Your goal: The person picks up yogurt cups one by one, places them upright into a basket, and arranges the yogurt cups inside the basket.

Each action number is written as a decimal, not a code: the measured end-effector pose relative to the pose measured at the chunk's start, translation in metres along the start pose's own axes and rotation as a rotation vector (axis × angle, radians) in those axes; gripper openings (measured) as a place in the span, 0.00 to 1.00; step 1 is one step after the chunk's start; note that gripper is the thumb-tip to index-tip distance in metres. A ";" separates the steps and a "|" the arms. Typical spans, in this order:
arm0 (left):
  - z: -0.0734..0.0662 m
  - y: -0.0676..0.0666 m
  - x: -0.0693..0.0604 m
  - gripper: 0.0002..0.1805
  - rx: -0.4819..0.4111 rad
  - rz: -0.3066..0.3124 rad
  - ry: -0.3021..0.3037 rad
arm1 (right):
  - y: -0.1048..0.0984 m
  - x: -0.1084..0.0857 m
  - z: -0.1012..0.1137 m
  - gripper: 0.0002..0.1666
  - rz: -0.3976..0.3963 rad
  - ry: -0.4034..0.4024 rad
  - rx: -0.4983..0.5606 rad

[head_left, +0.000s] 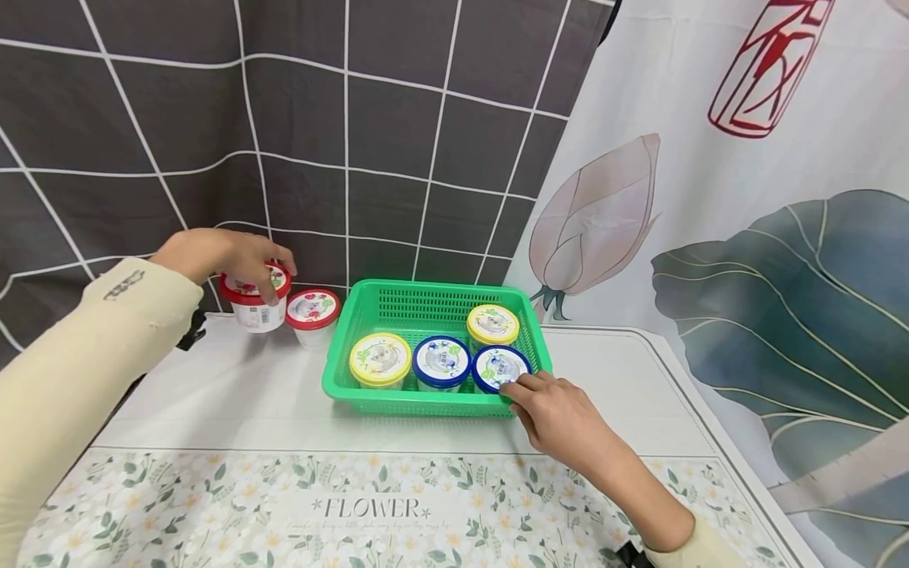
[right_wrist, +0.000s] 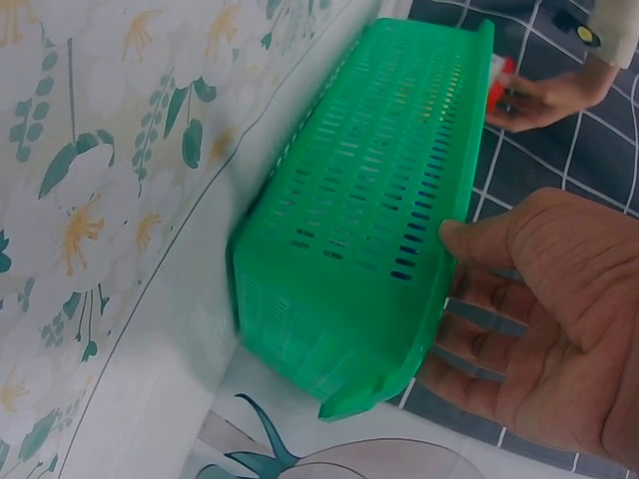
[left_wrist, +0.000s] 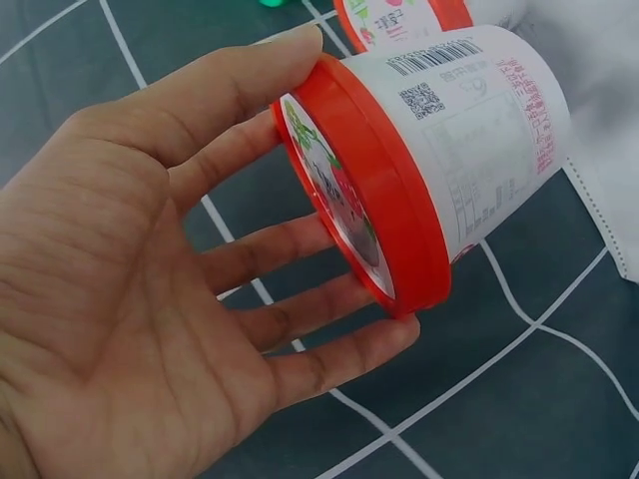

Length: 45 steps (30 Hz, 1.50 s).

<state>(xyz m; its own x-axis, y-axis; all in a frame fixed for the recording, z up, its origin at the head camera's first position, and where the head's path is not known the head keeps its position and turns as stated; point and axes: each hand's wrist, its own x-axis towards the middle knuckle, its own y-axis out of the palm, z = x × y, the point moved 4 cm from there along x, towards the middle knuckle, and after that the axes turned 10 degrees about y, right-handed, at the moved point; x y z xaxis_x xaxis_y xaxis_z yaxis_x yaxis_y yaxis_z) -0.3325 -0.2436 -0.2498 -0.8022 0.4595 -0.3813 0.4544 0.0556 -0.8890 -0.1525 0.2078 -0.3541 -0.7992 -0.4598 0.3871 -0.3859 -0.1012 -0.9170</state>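
Observation:
My left hand [head_left: 230,256] holds a white paper tub with a red lid [head_left: 259,312] from above. In the left wrist view, thumb and fingers spread around the red lid's [left_wrist: 399,210] rim, and the tub appears tilted. Just right of it stands a second red-lidded tub [head_left: 312,309]. My right hand [head_left: 561,414] grips the front right rim of a green plastic basket [head_left: 433,402], thumb outside and fingers over the edge, close to a blue-lidded tub [head_left: 501,368]. Also in the basket are another blue-lidded tub [head_left: 442,360] and two yellow-lidded tubs, one front left [head_left: 380,359], one back right [head_left: 493,323].
The basket stands on a white table with a floral mat [head_left: 355,513] along its front. A dark grid-patterned cloth [head_left: 298,118] hangs behind the table. To the right hangs a white curtain [head_left: 675,95] with a lotus print.

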 end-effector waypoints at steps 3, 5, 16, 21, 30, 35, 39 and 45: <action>-0.002 -0.004 0.000 0.44 0.016 -0.010 -0.010 | 0.000 0.000 0.000 0.13 0.000 0.001 -0.002; -0.003 -0.006 0.000 0.45 0.016 -0.009 -0.017 | -0.001 0.000 0.000 0.13 0.001 0.003 -0.004; -0.016 -0.014 -0.001 0.50 0.029 -0.015 -0.010 | -0.002 -0.001 0.000 0.14 -0.014 -0.010 -0.004; -0.023 -0.017 0.002 0.50 0.024 -0.023 0.003 | -0.002 -0.001 0.001 0.14 -0.009 -0.007 -0.002; -0.046 -0.022 0.009 0.49 0.078 -0.025 0.052 | -0.002 -0.001 0.001 0.14 -0.011 -0.002 0.003; -0.057 -0.023 0.011 0.48 0.104 -0.030 0.072 | -0.002 -0.001 0.001 0.14 -0.018 -0.006 0.004; -0.063 -0.024 0.013 0.48 0.125 -0.037 0.084 | -0.001 -0.001 0.001 0.14 -0.023 -0.009 0.000; -0.070 -0.026 0.014 0.51 0.141 -0.057 0.085 | -0.002 -0.001 0.001 0.14 -0.017 -0.004 0.003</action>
<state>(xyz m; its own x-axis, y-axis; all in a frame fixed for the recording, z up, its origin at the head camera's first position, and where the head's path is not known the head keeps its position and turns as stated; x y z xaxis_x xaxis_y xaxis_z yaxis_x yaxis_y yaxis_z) -0.3282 -0.1770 -0.2146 -0.7867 0.5330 -0.3114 0.3451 -0.0385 -0.9378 -0.1501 0.2074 -0.3534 -0.7905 -0.4620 0.4021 -0.3982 -0.1112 -0.9106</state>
